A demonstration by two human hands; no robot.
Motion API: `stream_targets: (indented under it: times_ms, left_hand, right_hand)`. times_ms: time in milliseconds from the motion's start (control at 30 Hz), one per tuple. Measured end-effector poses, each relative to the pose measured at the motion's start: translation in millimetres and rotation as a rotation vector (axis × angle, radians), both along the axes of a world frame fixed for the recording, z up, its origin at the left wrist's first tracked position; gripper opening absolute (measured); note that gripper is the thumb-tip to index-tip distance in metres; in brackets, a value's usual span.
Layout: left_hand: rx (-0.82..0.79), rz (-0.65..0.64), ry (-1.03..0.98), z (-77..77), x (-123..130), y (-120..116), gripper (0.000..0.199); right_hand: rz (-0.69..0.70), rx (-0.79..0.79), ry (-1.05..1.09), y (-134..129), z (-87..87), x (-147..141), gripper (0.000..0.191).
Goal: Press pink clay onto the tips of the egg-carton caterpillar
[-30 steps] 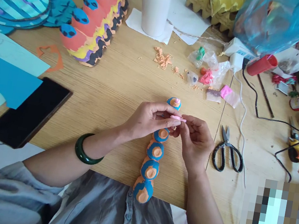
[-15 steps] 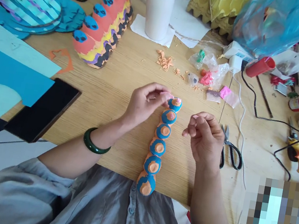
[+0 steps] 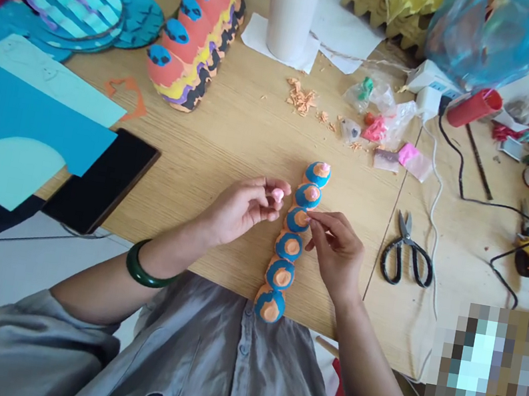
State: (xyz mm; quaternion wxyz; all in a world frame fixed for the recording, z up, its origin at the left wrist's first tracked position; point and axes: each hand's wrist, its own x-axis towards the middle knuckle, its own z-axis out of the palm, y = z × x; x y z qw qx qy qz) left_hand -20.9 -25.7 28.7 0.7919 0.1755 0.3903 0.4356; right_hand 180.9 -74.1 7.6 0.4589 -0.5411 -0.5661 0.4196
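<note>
A row of blue-and-orange bumps (image 3: pixel 292 246) runs from the table's front edge away from me, each with an orange disc on top. The two farthest bumps also carry small pink pieces. Left of the row, my left hand (image 3: pixel 247 207) pinches a small lump of pink clay (image 3: pixel 277 195) between its fingers. My right hand (image 3: pixel 337 247) is closed in a pinch, its fingertips at the right side of the third bump from the far end. Whatever lies between those fingertips is too small to make out.
Black-handled scissors (image 3: pixel 406 252) lie right of my right hand. A phone (image 3: pixel 102 181) and blue paper (image 3: pixel 35 112) lie at left. Farther back are a painted bumpy piece (image 3: pixel 189 43), a white bottle (image 3: pixel 292 13), orange crumbs (image 3: pixel 301 98) and pink clay in plastic (image 3: pixel 408 156).
My right hand has moved left to the third bump. My left hand has drawn back from the far end of the row, still with the pink clay. The view has shifted slightly.
</note>
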Motion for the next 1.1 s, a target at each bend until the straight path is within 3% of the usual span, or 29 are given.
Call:
stream_targets:
  times_ms: [200, 433, 567, 700, 800, 900, 1000, 1100]
  left_hand:
    - [0.146, -0.073, 0.247, -20.1, 5, -20, 0.032]
    - [0.331, -0.159, 0.397, -44.0, 14, -33, 0.047]
    - [0.398, -0.137, 0.481, -51.5, 18, -35, 0.051]
    - [0.459, -0.078, 0.546, -55.8, 22, -20, 0.046]
    - [0.448, -0.044, 0.557, -50.3, 23, -3, 0.043]
    - [0.396, 0.01, 0.465, -34.6, 21, 7, 0.04]
    - [0.257, 0.05, 0.249, -16.7, 16, 3, 0.03]
    - [0.195, 0.03, 0.144, -6.2, 13, -11, 0.025]
  right_hand:
    - [0.005, 0.099, -0.168, 1, -5.3, -4, 0.017]
    - [0.046, 0.397, -0.395, -6, -16.2, -2, 0.029]
    - [0.035, 0.39, -0.424, -9, -20.0, -4, 0.038]
    - [0.013, 0.33, -0.323, -4, -19.6, -8, 0.05]
    - [-0.019, 0.242, -0.254, 2, -17.9, -7, 0.047]
    - [-0.077, 0.195, -0.213, 5, -11.6, -3, 0.036]
    - [-0.114, 0.252, -0.206, 3, 0.1, -1, 0.026]
    - [-0.063, 0.311, -0.247, -2, 12.3, -5, 0.026]
